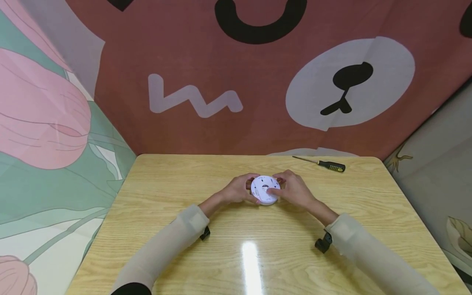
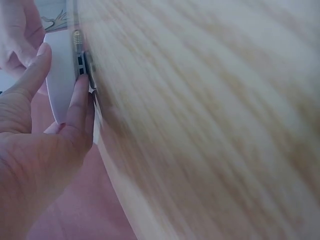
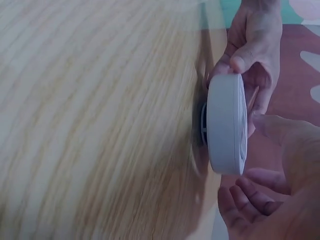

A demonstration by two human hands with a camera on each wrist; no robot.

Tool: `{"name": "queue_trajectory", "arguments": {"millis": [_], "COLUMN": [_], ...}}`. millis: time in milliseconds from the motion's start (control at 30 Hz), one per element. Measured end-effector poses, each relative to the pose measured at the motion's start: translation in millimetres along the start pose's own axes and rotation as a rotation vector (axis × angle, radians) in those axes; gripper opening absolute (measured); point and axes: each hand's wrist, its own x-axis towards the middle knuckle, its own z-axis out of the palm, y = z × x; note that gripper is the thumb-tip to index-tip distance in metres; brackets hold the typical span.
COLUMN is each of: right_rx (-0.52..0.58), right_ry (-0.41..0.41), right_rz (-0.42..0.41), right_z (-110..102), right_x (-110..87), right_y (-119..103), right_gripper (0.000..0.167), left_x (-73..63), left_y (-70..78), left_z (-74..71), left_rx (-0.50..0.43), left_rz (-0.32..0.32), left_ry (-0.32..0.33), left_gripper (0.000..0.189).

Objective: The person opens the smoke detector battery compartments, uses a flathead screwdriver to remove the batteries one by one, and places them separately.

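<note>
white disc [image 1: 260,192] in left grip [image 1: 239,189] bears markings [image 1: 261,180], unreadably small.

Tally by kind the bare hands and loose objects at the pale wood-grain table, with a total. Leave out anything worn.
Bare hands, left hand and right hand: 2
White round disc-shaped device: 1
Metal-shafted screwdriver with black-and-yellow handle: 1
Total: 4

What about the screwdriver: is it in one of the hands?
No, the screwdriver lies on the table, apart from the left hand and the right hand.
</note>
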Motion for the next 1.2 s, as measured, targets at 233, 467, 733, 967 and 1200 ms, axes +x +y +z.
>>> {"name": "queue_trajectory", "arguments": {"millis": [233,467,733,967,1200], "right_rx": [-0.109,-0.14,-0.187,-0.192,-0.188], "right_ry": [0.089,0.127,0.134,0.156,0.149], "right_rz": [-0.018,-0.029,-0.039,-0.02,0.021], "right_z": [7,12,20,24,27], "right_x": [-3.2,-4.2,-2.7,-3.2,-1.7], "right_y": [-8,-15,-20,-24,-28], "right_gripper": [0.06,0.061,0.066,0.064,0.059], "left_x": [-0.2,-0.4,-0.3,-1.3,0.1], "left_y": [-0.1,-1.3,-2.2,0.5,-1.2], "left_z": [1.7,2.7,3.5,4.8,4.8], "left_rx": [-0.006,-0.001,-0.026,-0.043,-0.018], "left_rz": [-0.002,0.013,0.028,0.042,0.052], "left_ry": [0.007,0.025,0.014,0.011,0.016], "left_gripper": [0.089,0.086,0.086,0.086,0.085]}}
